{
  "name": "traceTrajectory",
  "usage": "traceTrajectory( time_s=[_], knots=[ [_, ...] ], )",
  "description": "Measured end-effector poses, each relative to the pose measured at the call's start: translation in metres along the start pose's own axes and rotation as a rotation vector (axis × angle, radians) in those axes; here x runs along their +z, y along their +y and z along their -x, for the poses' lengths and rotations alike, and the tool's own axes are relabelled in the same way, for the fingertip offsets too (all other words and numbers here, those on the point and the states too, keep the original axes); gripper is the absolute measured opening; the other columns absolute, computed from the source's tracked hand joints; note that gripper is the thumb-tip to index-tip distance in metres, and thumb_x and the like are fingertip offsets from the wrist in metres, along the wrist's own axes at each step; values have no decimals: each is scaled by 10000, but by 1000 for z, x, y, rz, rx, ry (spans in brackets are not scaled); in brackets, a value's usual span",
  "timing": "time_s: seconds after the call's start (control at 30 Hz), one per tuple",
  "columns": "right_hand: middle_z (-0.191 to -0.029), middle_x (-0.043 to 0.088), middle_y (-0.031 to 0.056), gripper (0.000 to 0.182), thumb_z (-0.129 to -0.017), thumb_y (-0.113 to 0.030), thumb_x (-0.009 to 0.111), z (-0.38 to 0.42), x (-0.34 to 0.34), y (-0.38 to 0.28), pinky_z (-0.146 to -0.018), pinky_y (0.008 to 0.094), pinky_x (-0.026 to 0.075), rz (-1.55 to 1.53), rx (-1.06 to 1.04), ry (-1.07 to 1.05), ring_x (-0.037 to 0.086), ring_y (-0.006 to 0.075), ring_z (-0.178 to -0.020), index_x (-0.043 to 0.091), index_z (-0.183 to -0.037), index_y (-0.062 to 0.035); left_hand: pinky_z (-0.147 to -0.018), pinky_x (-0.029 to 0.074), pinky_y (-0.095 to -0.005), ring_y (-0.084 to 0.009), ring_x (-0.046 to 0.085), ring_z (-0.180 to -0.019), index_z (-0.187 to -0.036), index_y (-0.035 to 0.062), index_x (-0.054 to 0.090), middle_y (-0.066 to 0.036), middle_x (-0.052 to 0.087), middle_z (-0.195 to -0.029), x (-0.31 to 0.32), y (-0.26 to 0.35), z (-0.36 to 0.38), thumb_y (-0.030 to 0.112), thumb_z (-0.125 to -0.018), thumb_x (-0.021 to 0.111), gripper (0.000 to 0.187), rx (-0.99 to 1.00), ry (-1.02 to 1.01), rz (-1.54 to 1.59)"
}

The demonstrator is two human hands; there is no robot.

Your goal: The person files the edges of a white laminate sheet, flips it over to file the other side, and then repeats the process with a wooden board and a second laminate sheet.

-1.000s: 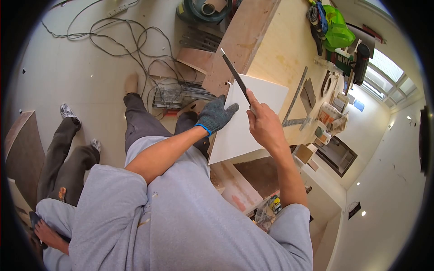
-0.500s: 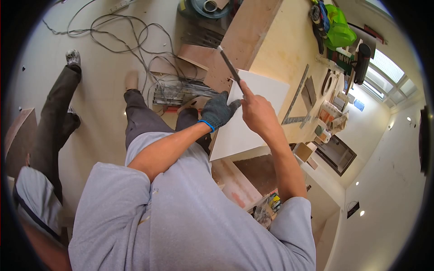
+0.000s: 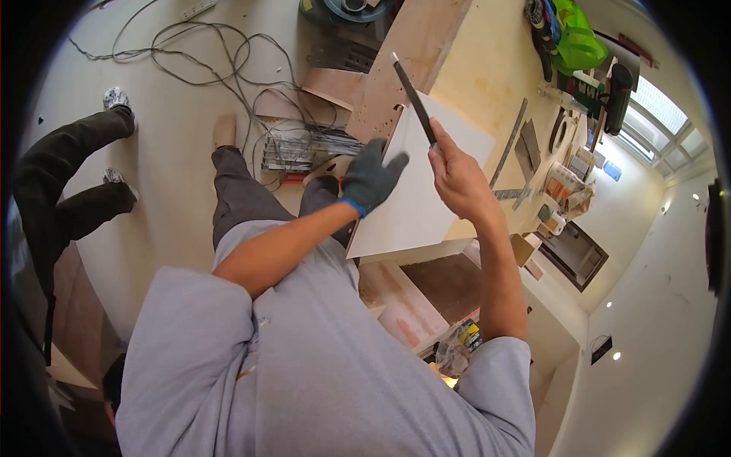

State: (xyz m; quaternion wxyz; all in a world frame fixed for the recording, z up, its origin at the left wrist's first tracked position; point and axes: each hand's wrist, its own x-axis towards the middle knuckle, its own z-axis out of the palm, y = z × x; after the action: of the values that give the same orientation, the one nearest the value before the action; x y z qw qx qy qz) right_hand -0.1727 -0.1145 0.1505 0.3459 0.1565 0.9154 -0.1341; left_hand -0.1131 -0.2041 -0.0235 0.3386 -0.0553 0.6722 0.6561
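Note:
My right hand (image 3: 463, 181) is closed around the lower end of a long, dark flat file (image 3: 413, 100). The file slants up and left over a white board (image 3: 426, 186), its pale tip reaching past the board's far edge. My left hand (image 3: 373, 177) wears a dark grey glove with a blue cuff. Its thumb stands away from the fingers, and it hovers at the board's left edge with nothing in its grasp. Under the board is a pale yellow worktable (image 3: 476, 76) with a brown wooden strip (image 3: 411, 57) along its left side.
A metal square (image 3: 509, 145) lies right of the board. Farther along are a green bag (image 3: 575, 38) and several supplies. Cables (image 3: 228, 57) loop over the floor beside stacked metal strips (image 3: 293, 152). Another person's legs (image 3: 72, 145) stand at the left.
My right hand and the file have moved right, away from the left hand. My left hand's thumb has come away from the board. The other person's legs have shifted.

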Motion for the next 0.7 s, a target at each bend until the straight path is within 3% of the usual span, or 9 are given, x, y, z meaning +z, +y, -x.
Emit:
traceTrajectory(
  time_s=[0.07,0.1,0.3,0.4,0.5,0.6,0.7],
  knots=[
    [-904,656,301,483,-998,-166,496,9,-1,-6,-807,524,471,-30,43,-31,617,480,-882,420,-1458,-39,-861,500,-464,-412,643,-984,-1124,-13,633,-236,680,-1039,4,-19,29,429,-897,678,498,33,11,-29],
    [-905,656,303,479,-999,-166,495,13,-2,-9,-808,523,472,-35,56,-37,618,479,-884,425,-1455,-35,-892,489,-472,-426,629,-1020,-1161,-14,631,-250,673,-1086,4,-24,36,452,-898,670,536,-43,-65,3],
    [-892,657,301,466,-999,-156,488,22,-2,-10,-779,528,478,3,10,30,617,492,-857,434,-1439,-9,-927,463,-496,-457,597,-1068,-1222,10,627,-285,650,-1140,31,-44,42,513,-895,654,601,-41,130,-96],
    [-896,653,295,454,-1004,-163,489,10,14,-4,-771,506,479,16,-27,36,615,478,-842,450,-1433,-18,-1052,406,-476,-454,523,-1233,-1316,-95,516,-335,561,-1291,27,-46,39,583,-891,622,807,-88,-29,-86],
    [-913,653,275,450,-1011,-182,504,-14,14,-15,-774,449,487,47,66,-8,627,433,-835,467,-1438,-46,-1047,408,-481,-459,523,-1229,-1306,-97,519,-345,558,-1284,18,-36,38,580,-894,623,800,-148,-106,-4],
    [-884,658,301,453,-996,-166,484,-7,5,-7,-777,543,472,49,-38,57,621,486,-841,453,-1423,-18,-971,449,-477,-445,582,-1121,-1237,-22,607,-297,624,-1198,32,-42,45,524,-904,648,641,-69,136,-132],
    [-881,663,296,461,-992,-176,496,12,-12,-11,-776,544,471,-15,6,-6,621,488,-839,453,-1427,-27,-1070,395,-474,-451,505,-1257,-1333,-99,505,-333,546,-1315,18,-32,40,582,-897,619,816,-160,-74,5]
  ],
)
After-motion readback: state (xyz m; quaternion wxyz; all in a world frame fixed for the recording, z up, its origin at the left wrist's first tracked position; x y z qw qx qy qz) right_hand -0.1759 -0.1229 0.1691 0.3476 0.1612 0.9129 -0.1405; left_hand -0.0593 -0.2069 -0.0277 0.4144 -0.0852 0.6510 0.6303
